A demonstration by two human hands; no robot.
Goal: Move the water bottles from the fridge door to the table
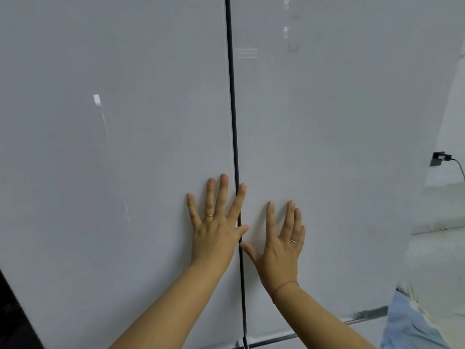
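A pale grey fridge fills the view, its left door (113, 147) and right door (339, 147) both closed, with a dark vertical seam between them. My left hand (216, 222) lies flat on the left door beside the seam, fingers spread, its index finger and thumb reaching over the seam. My right hand (280, 238) lies flat on the right door, fingers apart, thumb touching the seam. Neither hand holds anything. No water bottles and no table are in view.
A dark horizontal gap (327, 326) runs below the doors. To the right of the fridge are a white wall with a black plug and cable (440, 157), a white surface (442, 210) and light blue cloth (407, 321). A dark edge (12, 318) shows at lower left.
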